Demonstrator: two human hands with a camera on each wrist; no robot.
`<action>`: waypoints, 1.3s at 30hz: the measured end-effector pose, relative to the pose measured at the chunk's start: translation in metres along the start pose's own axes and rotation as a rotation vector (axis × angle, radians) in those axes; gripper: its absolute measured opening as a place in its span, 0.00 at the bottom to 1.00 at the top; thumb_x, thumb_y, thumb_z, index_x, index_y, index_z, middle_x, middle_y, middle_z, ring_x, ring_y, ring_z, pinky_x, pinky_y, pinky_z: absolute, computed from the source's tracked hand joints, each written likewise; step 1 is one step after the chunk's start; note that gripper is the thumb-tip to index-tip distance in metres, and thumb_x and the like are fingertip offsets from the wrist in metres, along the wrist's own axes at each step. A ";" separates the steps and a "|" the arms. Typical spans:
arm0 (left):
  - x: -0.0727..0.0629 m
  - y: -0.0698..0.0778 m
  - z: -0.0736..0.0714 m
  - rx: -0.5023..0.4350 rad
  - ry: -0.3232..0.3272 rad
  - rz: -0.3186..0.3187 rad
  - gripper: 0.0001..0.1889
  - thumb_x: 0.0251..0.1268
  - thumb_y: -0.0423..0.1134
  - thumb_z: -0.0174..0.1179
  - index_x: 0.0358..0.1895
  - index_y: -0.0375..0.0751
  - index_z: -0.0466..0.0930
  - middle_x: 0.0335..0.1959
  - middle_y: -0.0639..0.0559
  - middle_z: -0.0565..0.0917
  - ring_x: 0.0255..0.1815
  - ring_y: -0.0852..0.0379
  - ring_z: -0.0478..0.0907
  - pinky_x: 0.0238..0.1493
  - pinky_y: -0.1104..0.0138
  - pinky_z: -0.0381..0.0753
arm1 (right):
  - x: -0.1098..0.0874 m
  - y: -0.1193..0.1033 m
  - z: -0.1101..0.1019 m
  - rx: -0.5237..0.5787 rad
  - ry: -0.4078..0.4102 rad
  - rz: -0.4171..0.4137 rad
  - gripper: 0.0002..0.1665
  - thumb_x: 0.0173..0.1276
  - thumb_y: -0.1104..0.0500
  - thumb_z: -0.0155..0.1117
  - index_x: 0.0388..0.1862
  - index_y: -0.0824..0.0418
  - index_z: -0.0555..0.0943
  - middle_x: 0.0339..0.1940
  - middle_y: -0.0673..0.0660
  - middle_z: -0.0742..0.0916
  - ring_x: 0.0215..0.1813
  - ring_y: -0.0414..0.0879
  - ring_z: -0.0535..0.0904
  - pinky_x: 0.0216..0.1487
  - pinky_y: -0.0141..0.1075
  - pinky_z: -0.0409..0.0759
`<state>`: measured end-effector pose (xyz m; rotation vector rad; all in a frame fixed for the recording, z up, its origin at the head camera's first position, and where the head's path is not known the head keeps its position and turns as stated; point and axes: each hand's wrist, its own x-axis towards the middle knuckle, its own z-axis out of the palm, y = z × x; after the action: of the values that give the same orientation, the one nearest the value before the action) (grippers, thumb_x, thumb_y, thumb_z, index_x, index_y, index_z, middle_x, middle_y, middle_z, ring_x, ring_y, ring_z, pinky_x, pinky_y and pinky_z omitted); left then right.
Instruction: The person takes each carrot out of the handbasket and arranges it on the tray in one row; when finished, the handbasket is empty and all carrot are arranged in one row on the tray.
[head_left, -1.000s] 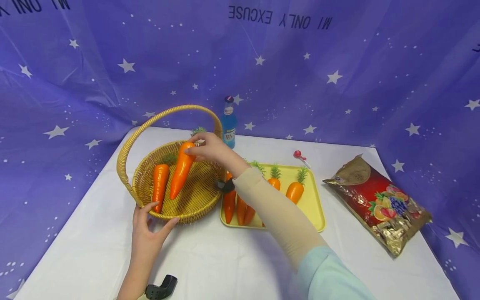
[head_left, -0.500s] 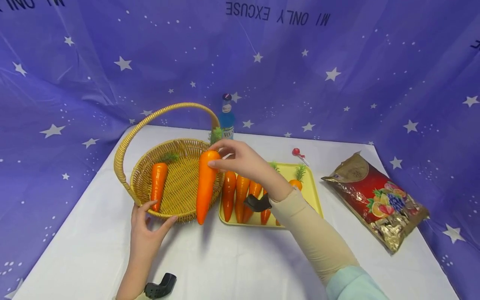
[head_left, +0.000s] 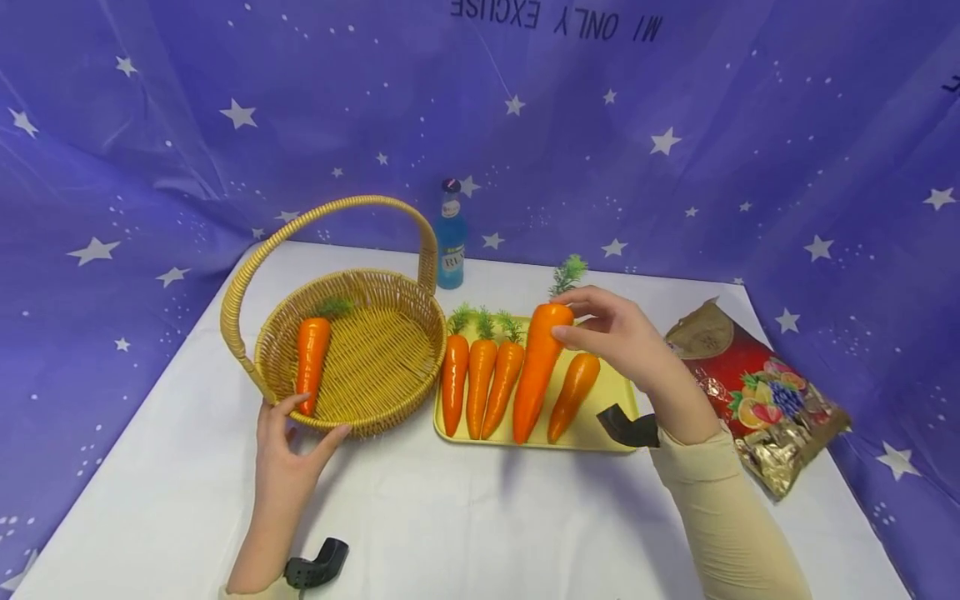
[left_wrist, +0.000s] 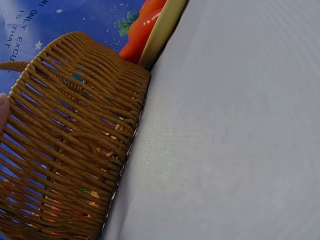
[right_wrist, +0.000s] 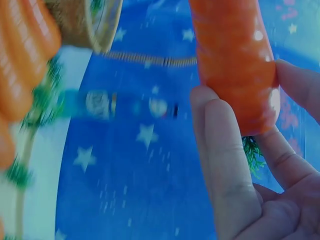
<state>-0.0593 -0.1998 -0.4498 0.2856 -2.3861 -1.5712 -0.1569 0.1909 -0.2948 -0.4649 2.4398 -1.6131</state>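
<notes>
My right hand [head_left: 618, 337] pinches a large orange carrot [head_left: 542, 367] near its thick leafy end, tip hanging down over the yellow tray [head_left: 615, 417]. In the right wrist view the thumb and fingers [right_wrist: 222, 150] lie around the carrot's top, with green leaves showing below. My left hand [head_left: 288, 458] holds the near rim of the wicker basket [head_left: 352, 421], thumb and fingers at its edge. One carrot [head_left: 312, 358] lies inside the basket at the left. Several carrots [head_left: 453, 387] lie side by side on the tray. The left wrist view shows the woven basket side [left_wrist: 75, 140] up close.
A blue bottle [head_left: 450, 242] stands behind the basket. To the right of the tray lies a red and gold bag [head_left: 765, 400] with fruit printed on it. The basket's tall handle [head_left: 330, 218] arches over its opening. A purple starry cloth [head_left: 555, 150] hangs behind the white table [head_left: 420, 517].
My right hand has carried the large carrot out of the basket and rightward to over the tray. The left hand stays on the basket rim.
</notes>
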 end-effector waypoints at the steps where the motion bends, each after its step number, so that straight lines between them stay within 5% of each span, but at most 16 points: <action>1: 0.000 0.000 0.000 0.000 0.001 0.000 0.36 0.52 0.38 0.74 0.63 0.40 0.66 0.76 0.44 0.46 0.74 0.44 0.47 0.65 0.40 0.61 | -0.004 0.004 -0.006 -0.001 0.015 0.007 0.22 0.65 0.55 0.69 0.57 0.58 0.78 0.50 0.59 0.81 0.44 0.53 0.82 0.48 0.44 0.82; 12: 0.001 -0.001 -0.002 -0.006 0.009 -0.025 0.36 0.52 0.38 0.74 0.64 0.41 0.65 0.77 0.48 0.43 0.75 0.47 0.46 0.66 0.43 0.61 | -0.031 0.055 -0.044 -0.044 0.133 0.170 0.27 0.66 0.52 0.67 0.59 0.63 0.75 0.51 0.63 0.80 0.45 0.48 0.83 0.46 0.34 0.82; 26: 0.001 -0.001 -0.003 -0.004 0.007 -0.032 0.37 0.52 0.38 0.74 0.65 0.40 0.65 0.77 0.46 0.44 0.75 0.46 0.46 0.66 0.42 0.60 | -0.030 0.132 -0.064 -0.031 0.105 0.324 0.29 0.67 0.54 0.65 0.61 0.70 0.72 0.49 0.65 0.81 0.40 0.43 0.83 0.49 0.43 0.82; 39: 0.001 -0.001 0.000 -0.022 -0.005 -0.017 0.36 0.52 0.37 0.74 0.64 0.41 0.66 0.77 0.47 0.44 0.75 0.47 0.45 0.66 0.42 0.60 | -0.021 0.148 -0.056 -0.121 0.055 0.370 0.32 0.66 0.53 0.67 0.62 0.71 0.72 0.46 0.68 0.83 0.41 0.53 0.83 0.48 0.45 0.82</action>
<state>-0.0599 -0.2003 -0.4505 0.2981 -2.3739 -1.6065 -0.1783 0.3002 -0.4092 0.0195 2.4863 -1.3470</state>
